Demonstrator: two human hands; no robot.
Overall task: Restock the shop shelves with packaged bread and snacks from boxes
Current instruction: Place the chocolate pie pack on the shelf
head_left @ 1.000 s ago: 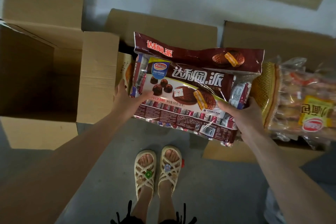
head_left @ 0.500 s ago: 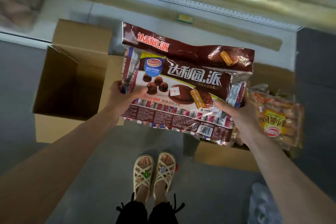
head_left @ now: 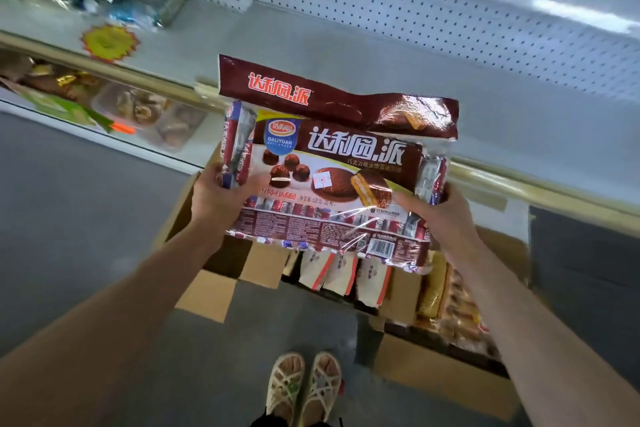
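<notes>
I hold a bag of chocolate pies out in front of me. My left hand grips its lower left corner and my right hand its lower right, thumbs on the front, fingers behind. The bag hangs above an open cardboard box on the floor, before a grey shelf. It is brown and glossy, with white lettering, a blue badge, pictured pies and a barcode. Small wrapped pieces show through its clear sides.

so the snack bag got lifted up off the boxes, now in front of the shelf
</notes>
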